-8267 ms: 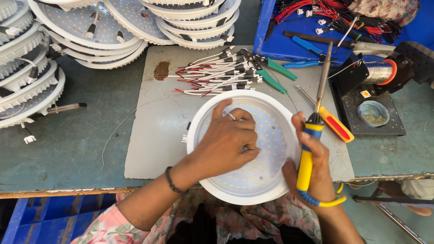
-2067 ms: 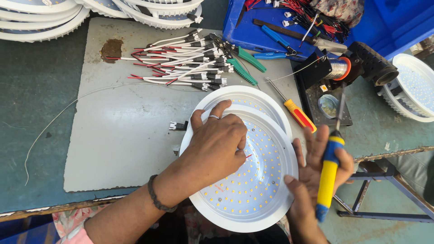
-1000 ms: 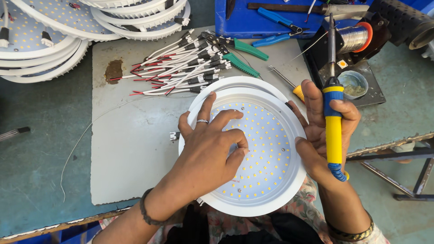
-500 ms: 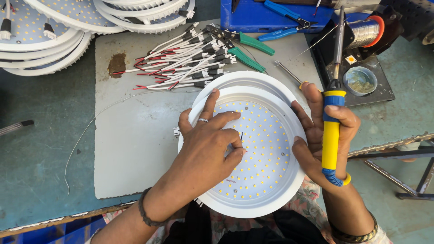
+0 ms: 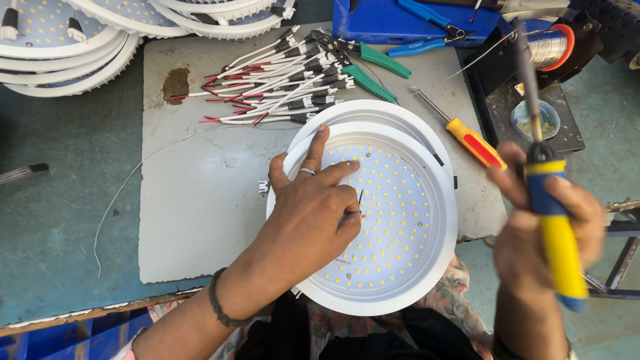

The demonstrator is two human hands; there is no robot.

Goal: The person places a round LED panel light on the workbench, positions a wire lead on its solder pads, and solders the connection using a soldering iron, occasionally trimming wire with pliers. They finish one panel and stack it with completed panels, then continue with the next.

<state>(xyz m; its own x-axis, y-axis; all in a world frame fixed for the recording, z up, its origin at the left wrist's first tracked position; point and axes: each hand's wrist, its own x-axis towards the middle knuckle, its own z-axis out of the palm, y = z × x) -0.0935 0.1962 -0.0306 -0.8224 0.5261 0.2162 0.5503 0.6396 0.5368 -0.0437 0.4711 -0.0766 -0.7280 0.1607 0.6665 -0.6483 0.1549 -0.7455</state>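
Left hand [image 5: 313, 207] is down flat-ish on the round white LED panel light [image 5: 373, 213], fingers spread over the dotted board, thumb & forefinger pinched on a thin dark wire end [image 5: 360, 199] near the board's middle. Ring on one finger, dark band at the wrist. Right hand [image 5: 543, 227] is off to the panel's right, clear of it, fist wrapped tight round the yellow-and-blue handle of a soldering iron [image 5: 550, 200]; hand's blurred, iron's tip pointing up & away toward the stand. The panel sits at the near edge of a grey work mat [image 5: 200, 200], overhanging it twd the person's lap, w/ a second white ring just behind it.

Further out: red-and-yellow screwdriver [image 5: 467, 137] lying just right of the panel rim, a bundle of red/white connector leads [image 5: 280, 83] fanned across the mat's far side, green-handled cutters [image 5: 370, 67] touching that bundle. A loose white wire [image 5: 127, 193] curls off the mat's left edge. Back right, a solder spool [image 5: 550, 47] & small round tin [image 5: 537, 120] on a dark stand; blue tray [image 5: 400, 23] w/ blue-handled pliers behind. Stacked white panels [image 5: 67, 47] top left on the teal bench
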